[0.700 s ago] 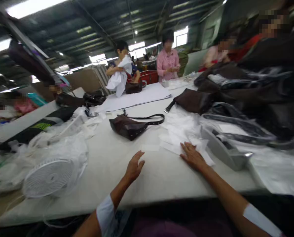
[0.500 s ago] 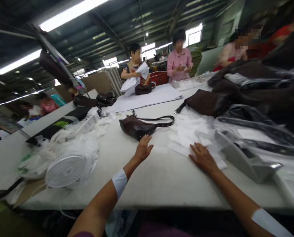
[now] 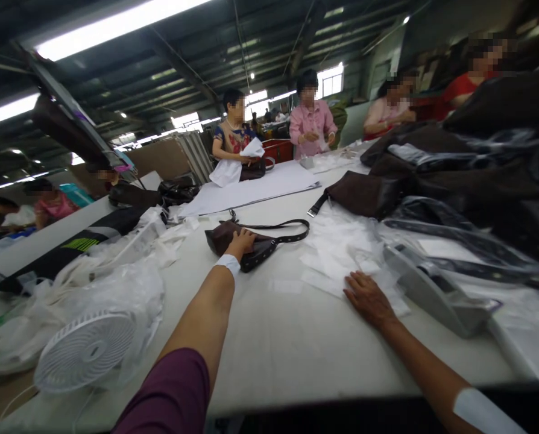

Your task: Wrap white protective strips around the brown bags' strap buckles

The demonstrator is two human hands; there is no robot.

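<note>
A dark brown leather handbag [image 3: 261, 248] lies on the white table in front of me, its strap with metal eyelets looped out to the right. My left hand [image 3: 242, 242] reaches onto the bag's upper side, fingers bent over the leather and gripping it. My right hand [image 3: 368, 296] rests open on the tabletop, palm down with fingers spread, at the edge of a heap of white tissue paper [image 3: 342, 241]. Beyond that heap lies another dark brown bag [image 3: 362, 191] with a buckled strap.
A grey tape dispenser [image 3: 436, 289] stands right of my right hand, before a pile of dark bags [image 3: 491, 175]. On the left are a white fan [image 3: 86, 349] and crumpled plastic [image 3: 129, 283]. White sheets [image 3: 255, 188] lie farther back; across the table, a person [image 3: 236, 144] handles paper.
My left hand has moved forward and left from the bare tabletop onto the handbag. My right hand stays on the table by the tissue paper. The view has shifted slightly right.
</note>
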